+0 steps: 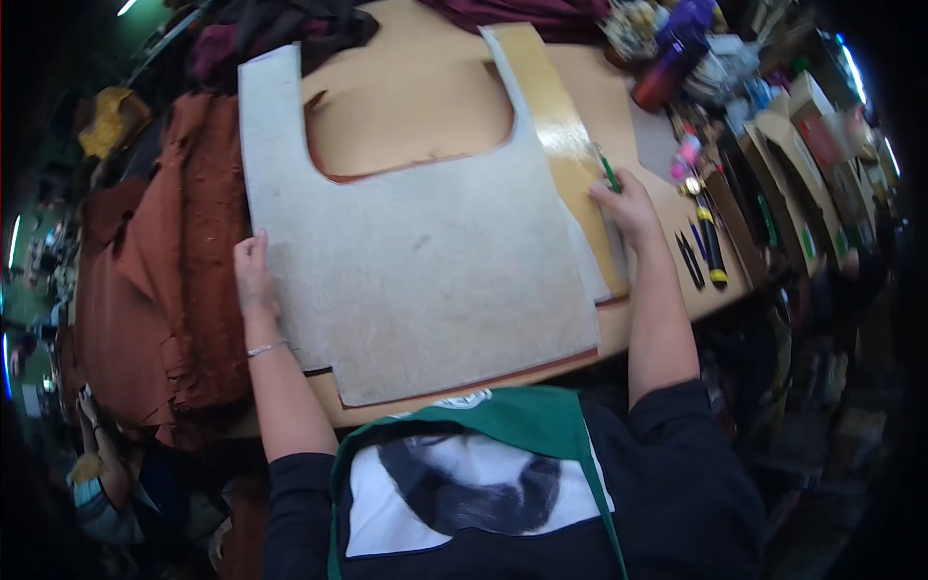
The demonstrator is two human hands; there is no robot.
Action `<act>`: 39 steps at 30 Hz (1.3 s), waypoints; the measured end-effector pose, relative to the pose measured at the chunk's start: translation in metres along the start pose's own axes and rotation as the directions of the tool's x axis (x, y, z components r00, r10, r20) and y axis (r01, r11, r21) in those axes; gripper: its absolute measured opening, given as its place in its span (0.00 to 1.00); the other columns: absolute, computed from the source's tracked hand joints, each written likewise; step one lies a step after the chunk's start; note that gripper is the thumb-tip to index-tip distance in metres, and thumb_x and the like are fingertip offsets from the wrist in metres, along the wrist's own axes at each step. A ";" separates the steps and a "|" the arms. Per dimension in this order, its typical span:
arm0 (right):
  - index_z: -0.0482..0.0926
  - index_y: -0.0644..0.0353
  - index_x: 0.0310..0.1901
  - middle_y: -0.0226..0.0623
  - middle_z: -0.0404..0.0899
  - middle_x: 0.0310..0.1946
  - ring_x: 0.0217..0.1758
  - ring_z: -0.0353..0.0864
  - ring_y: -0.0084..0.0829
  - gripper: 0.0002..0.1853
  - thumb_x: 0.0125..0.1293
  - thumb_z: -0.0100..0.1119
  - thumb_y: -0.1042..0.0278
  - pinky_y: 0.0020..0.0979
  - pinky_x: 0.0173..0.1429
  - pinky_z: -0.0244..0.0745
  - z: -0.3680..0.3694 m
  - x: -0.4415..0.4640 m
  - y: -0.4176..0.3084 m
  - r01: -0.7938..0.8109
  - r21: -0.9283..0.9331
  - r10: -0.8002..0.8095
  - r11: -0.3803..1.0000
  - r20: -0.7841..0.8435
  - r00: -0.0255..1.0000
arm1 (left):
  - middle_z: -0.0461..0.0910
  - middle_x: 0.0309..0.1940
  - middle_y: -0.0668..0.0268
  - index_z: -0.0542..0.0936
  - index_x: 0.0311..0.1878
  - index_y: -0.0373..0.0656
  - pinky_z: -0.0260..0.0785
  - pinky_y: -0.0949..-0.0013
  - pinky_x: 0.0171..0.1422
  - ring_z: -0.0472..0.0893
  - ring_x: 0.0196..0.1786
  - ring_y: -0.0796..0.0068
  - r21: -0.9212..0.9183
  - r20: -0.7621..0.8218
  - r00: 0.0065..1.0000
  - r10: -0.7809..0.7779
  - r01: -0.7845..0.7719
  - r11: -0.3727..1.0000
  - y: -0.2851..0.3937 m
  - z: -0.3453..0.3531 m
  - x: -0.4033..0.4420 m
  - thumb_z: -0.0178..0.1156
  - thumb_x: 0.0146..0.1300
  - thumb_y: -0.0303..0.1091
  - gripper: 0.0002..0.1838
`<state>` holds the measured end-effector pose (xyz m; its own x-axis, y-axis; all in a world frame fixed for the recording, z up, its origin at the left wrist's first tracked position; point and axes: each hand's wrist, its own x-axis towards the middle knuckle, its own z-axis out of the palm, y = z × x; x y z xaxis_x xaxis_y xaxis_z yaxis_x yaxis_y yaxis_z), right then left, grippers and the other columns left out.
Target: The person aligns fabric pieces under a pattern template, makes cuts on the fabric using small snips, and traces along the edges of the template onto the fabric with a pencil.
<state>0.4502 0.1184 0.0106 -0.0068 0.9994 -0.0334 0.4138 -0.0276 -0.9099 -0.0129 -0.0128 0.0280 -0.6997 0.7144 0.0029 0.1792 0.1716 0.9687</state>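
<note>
1. Two hands are at work on a large grey U-shaped panel, which lies flat on the table directly in front of us, its two arms pointing away from our body.
2. Left hand: we have it at the panel's left edge, fingers up along the border. We cannot tell whether they pinch the edge or only press on it.
3. Right hand: we grasp a green pen-like tool between thumb and fingers, beside a glossy yellow panel. We cannot tell whether its tip touches a surface.
4. Progress, done: we judge the layers to be laid out. The grey panel overlaps the yellow one, and reddish-brown material shows as a thin border beneath the grey panel's near edge.
5. Progress, left: we see no finished outline, so we judge that work along the edges remains. Any fine marks are too small to tell.
6. Edges: we note that the near edge of the grey panel runs close to the table's front edge, just ahead of our green apron.
7. Room, left: brown hides lie close beside the panel and leave our left hand little space.
8. Room, right: we have a bare strip of table before the yellow-and-black cutter and the black slender tool.
9. Room, far side: bare tabletop shows inside the U, with dark fabric beyond the left arm.
</note>
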 end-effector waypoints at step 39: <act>0.76 0.68 0.26 0.43 0.75 0.18 0.21 0.74 0.32 0.27 0.46 0.65 0.45 0.33 0.28 0.68 0.010 0.052 -0.033 0.090 -0.819 0.247 0.566 0.273 0.930 | 0.73 0.43 0.56 0.65 0.52 0.33 0.63 0.67 0.50 0.71 0.45 0.67 0.405 0.125 0.977 -0.173 0.109 0.908 -0.031 0.010 0.026 0.63 0.47 0.45 0.33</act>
<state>0.4269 0.1706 0.0344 -0.1527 0.9169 -0.3688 0.9796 0.0911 -0.1792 -0.0297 0.0076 -0.0046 -0.6282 0.7530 -0.1960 0.3661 0.5084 0.7794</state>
